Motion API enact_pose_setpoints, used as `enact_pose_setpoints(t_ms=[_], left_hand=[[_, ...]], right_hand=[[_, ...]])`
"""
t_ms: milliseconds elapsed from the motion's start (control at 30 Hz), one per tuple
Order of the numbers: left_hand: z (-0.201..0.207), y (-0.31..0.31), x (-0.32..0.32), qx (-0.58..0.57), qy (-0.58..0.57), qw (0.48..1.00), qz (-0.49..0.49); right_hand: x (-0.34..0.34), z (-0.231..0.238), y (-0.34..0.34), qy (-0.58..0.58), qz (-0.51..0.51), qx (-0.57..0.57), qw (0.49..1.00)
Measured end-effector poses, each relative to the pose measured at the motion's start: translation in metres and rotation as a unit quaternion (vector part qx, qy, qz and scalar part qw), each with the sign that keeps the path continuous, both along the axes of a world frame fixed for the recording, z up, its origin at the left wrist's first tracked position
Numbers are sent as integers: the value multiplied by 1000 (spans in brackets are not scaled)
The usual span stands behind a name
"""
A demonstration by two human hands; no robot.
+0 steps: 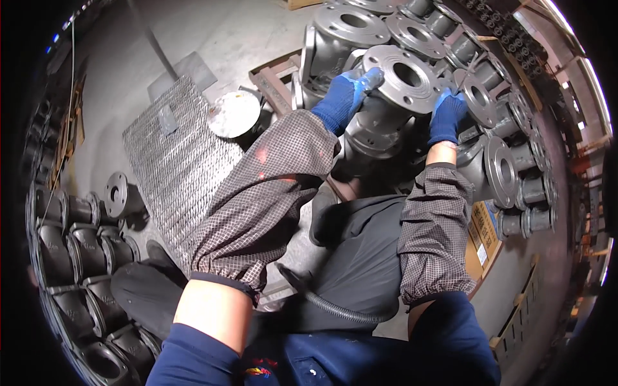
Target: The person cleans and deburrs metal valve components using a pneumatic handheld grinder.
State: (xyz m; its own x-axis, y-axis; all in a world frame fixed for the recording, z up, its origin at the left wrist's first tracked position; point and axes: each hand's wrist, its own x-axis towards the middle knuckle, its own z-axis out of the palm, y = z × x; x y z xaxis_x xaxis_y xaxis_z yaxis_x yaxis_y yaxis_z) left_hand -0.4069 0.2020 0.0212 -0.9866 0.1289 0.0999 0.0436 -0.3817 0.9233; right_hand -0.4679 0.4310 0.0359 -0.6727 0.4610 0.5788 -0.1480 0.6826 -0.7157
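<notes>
In a blue coated glove, my left hand (353,93) is closed on the left rim of a grey metal flanged valve body (380,58). The thumb side lies on the flange's top face and the other fingers are partly hidden below. My right hand (449,110), gloved alike, is closed at the right edge of the same flange, its fingertips partly hidden between it and a neighbouring flanged casting (475,96). The held casting stands upright with its round bore facing up. Its lower flange (376,147) shows between my forearms, among other castings.
More flanged castings (351,22) crowd the far side and right, over a reddish-brown frame (273,83). A ribbed silvery mat (174,148) and a round white-topped stool (233,114) are at left. Stacked castings (84,251) fill the lower left. A cardboard box (483,238) sits right.
</notes>
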Motion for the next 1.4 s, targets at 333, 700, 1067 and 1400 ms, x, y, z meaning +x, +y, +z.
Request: enact_pose_setpoints(t_ms=[333,700,1067,1400], left_hand=[[-38,-157,209,-424,-130,882,159],[-61,-447,403,-525,-315,721,325],[-142,-549,344,-702,-291,529,378],[-231,-645,337,-768,-308,505,245]], right_hand=[[80,62,-93,238,215,226,920],[212,-150,-378,-176,570,261,759],[255,-209,-375,-164,418,413,793],[257,-200,-397,-210,453,372,783]])
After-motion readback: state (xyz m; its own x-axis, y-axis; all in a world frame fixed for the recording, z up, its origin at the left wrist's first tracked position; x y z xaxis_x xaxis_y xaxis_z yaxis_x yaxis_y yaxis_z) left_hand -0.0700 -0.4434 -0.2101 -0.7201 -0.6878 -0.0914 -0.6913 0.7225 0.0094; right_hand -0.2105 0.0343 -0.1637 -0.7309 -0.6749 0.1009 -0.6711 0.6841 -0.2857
